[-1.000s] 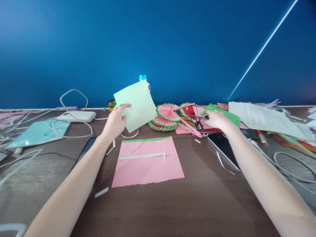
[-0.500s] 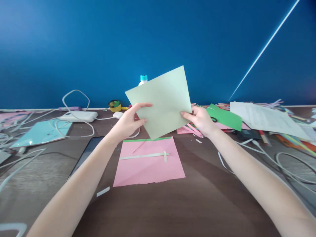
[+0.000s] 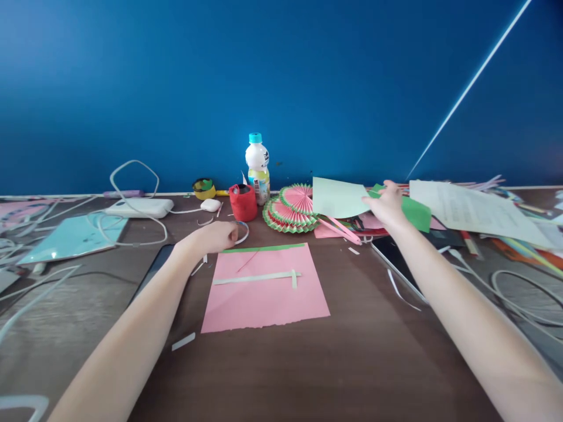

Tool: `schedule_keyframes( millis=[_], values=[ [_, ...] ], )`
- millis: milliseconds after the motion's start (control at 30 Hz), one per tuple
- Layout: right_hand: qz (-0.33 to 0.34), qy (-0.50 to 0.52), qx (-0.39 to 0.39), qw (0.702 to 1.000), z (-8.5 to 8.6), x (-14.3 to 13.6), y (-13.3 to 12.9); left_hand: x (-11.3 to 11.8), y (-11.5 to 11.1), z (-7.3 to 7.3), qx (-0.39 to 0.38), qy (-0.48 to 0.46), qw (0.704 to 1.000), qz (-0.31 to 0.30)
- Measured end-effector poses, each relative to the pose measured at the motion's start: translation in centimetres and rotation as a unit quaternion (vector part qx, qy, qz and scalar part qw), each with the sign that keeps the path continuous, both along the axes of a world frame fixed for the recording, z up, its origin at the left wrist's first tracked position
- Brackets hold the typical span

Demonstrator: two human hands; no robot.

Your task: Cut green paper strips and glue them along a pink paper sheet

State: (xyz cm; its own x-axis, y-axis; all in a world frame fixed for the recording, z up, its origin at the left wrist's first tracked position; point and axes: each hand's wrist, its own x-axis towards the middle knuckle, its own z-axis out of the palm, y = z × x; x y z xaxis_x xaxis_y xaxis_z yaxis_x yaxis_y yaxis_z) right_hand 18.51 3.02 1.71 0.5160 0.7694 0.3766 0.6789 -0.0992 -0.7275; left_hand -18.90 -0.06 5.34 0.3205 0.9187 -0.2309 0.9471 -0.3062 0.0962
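Observation:
My right hand (image 3: pixel 387 206) is at the back right, its thumb on the right edge of a pale green sheet of paper (image 3: pixel 338 198). That sheet leans over a pink-and-green pleated paper fan (image 3: pixel 288 210). My left hand (image 3: pixel 212 237) has its fingers curled beside a thin white ring-shaped thing (image 3: pixel 241 233); whatever they may grip is hidden. Just in front of that hand lies a pink sheet (image 3: pixel 259 302) with a green strip along its far edge. Two pale strips (image 3: pixel 253 279) form a crossed shape on it, and its near edge is ragged.
A red cup-like container (image 3: pixel 243 203) and a capped bottle (image 3: pixel 258 170) stand by the blue wall. Phones (image 3: pixel 152 271), a white power bank (image 3: pixel 139 208) and loose cables lie leftward. Green paper (image 3: pixel 417 214), a printed sheet (image 3: pixel 475 211) and a dark tablet (image 3: pixel 398 261) are rightward.
Both hands held the pale green sheet up in the middle. My left hand has let go and dropped down left; my right hand has carried the sheet right and back, uncovering the fan, bottle and red container.

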Motion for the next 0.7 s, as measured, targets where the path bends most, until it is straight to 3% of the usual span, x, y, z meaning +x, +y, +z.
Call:
schedule_keyframes(
  millis=[100,267,533,700],
  values=[
    [-0.045,-0.013,-0.029,0.998,0.4,-0.6,-0.2,-0.2,-0.1,1.3,0.007,-0.052,0.998,-0.022],
    [0.046,-0.012,0.017,0.999,0.9,-1.6,-0.4,-0.4,-0.6,2.9,0.047,-0.235,0.971,0.013],
    [0.309,0.048,0.042,0.949,1.6,-5.9,-2.5,0.2,-1.8,3.5,-0.041,-0.412,0.91,0.037],
    [0.483,0.094,-0.04,0.87,3.0,-9.0,-5.7,1.6,-2.9,4.2,-0.119,-0.436,0.89,-0.065]
  ],
)
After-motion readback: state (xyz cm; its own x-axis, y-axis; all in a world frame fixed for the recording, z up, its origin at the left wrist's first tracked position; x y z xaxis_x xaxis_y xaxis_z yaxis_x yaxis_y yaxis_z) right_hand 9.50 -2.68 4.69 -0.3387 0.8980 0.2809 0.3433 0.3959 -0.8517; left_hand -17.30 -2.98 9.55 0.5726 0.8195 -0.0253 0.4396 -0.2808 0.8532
